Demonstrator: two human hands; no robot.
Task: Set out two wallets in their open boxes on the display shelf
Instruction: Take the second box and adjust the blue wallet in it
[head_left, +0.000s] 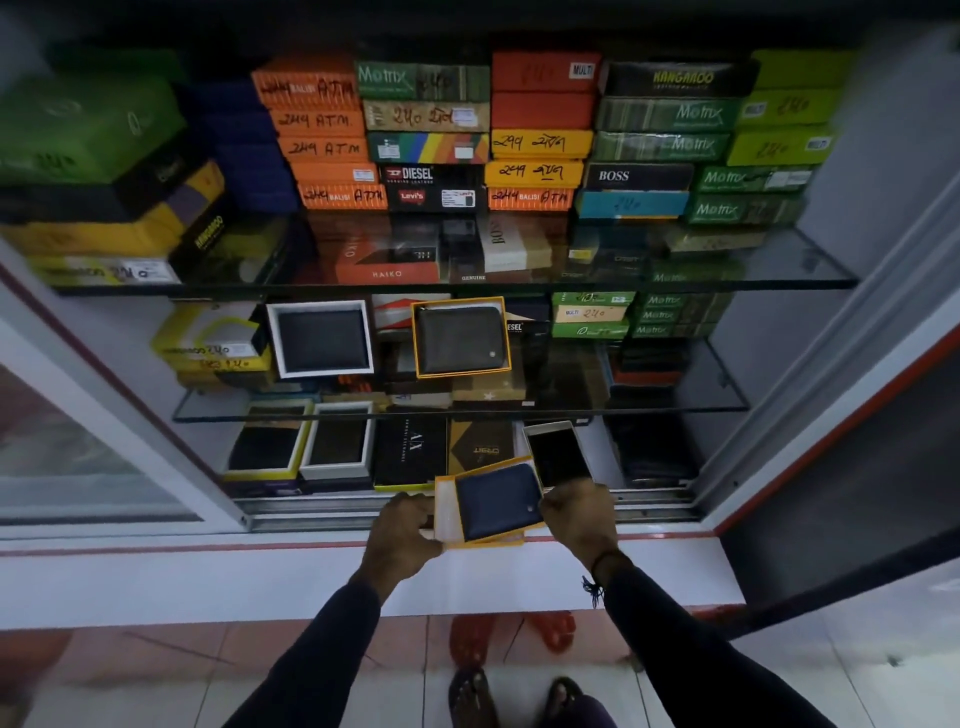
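Note:
My left hand (402, 530) grips the left side of an open yellow box (445, 512) held just in front of the cabinet's bottom sill. A dark blue wallet (498, 500) lies tilted in it, and my right hand (579, 512) pinches the wallet's right edge. On the middle glass shelf (675, 402) stand two open boxes: a white one with a black wallet (322, 338) and a yellow-rimmed one with a dark zip wallet (461, 339).
Stacks of closed wallet boxes (535, 140) fill the top shelf. The bottom shelf holds two open boxes (301, 441), flat dark boxes and a phone (558, 454) close behind my right hand. A white ledge (208, 582) runs below; sliding glass doors flank the opening.

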